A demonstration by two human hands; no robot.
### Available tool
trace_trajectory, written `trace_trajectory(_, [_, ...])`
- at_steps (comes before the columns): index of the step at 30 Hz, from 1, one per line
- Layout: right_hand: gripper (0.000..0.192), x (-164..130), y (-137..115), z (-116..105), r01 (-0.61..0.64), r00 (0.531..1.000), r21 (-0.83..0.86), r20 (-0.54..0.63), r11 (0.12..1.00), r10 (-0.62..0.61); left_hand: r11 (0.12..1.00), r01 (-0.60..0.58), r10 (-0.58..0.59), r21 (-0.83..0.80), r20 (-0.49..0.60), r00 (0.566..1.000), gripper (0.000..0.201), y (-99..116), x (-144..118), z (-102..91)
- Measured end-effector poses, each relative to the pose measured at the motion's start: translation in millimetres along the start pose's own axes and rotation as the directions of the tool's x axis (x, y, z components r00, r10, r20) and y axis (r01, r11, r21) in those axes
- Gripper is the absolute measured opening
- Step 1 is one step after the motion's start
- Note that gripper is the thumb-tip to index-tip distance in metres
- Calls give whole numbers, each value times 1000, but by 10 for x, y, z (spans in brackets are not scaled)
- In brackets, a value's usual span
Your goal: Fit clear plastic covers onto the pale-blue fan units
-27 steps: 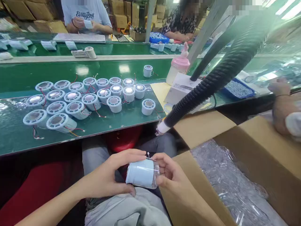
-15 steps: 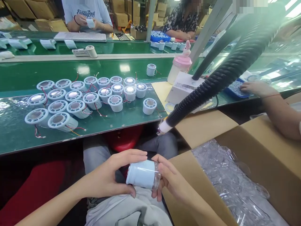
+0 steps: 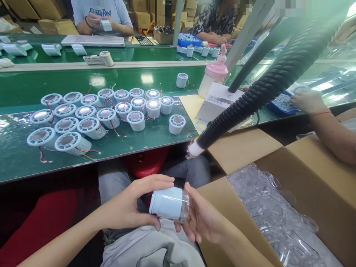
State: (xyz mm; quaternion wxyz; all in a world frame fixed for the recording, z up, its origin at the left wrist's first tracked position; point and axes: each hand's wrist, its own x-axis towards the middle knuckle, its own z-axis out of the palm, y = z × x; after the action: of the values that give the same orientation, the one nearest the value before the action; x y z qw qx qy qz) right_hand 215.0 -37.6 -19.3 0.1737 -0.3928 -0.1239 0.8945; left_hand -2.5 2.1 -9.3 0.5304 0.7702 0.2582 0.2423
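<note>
The left hand [image 3: 130, 211] is gripping a pale blue cylinder [image 3: 169, 203] from the side, thumb under it and fingers over the top, low above the person's lap. The right hand [image 3: 198, 218] is cupping its clear end from the other side — fingers half closed around it. The cylinder is lying on its side, just beside the open cardboard box [image 3: 306, 174]. Many similar white round parts [image 3: 91, 115] are standing on the green surface [image 3: 144, 142] — well apart from both hands.
</note>
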Motion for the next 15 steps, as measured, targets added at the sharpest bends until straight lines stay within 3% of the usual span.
trace_trajectory(2, [84,21,10,-7,-31,999,-34,17,999,32,1000,16,-16,-6,4,1000,74,10,4,8])
trace_trajectory(4, [82,39,35,-23,22,1000,-119,-8,993,-23,998,62,-62,-18,-6,998,69,44,2,18])
trace_trajectory(6, [69,40,69,-50,174,974,-280,-92,944,-207,988,145,-147,-60,-28,989,65,97,-5,28])
trace_trajectory(7, [56,31,84,-67,279,926,-402,-129,872,-356,978,189,-194,-91,-39,980,63,125,-10,32])
trace_trajectory(8, [40,17,96,-84,384,842,-542,-128,748,-525,965,229,-237,-127,-44,971,61,150,-16,36])
trace_trajectory(9, [26,-2,104,-101,465,732,-677,-69,570,-678,952,261,-271,-161,-45,961,58,172,-22,40])
trace_trajectory(10, [25,-21,108,-117,515,614,-779,44,357,-788,940,283,-296,-189,-44,954,57,187,-28,44])
trace_trajectory(11, [36,-39,108,-130,541,509,-829,188,142,-840,931,299,-314,-211,-44,948,56,195,-34,49])
trace_trajectory(12, [46,-51,106,-142,553,431,-832,325,-38,-842,923,309,-327,-230,-41,944,56,195,-38,53])
trace_trajectory(13, [53,-56,104,-154,562,382,-811,430,-164,-818,915,318,-338,-250,-39,940,56,186,-37,58])
trace_trajectory(15, [59,-29,110,-185,577,329,-774,514,-263,-792,895,326,-353,-306,-35,935,61,139,-12,66])
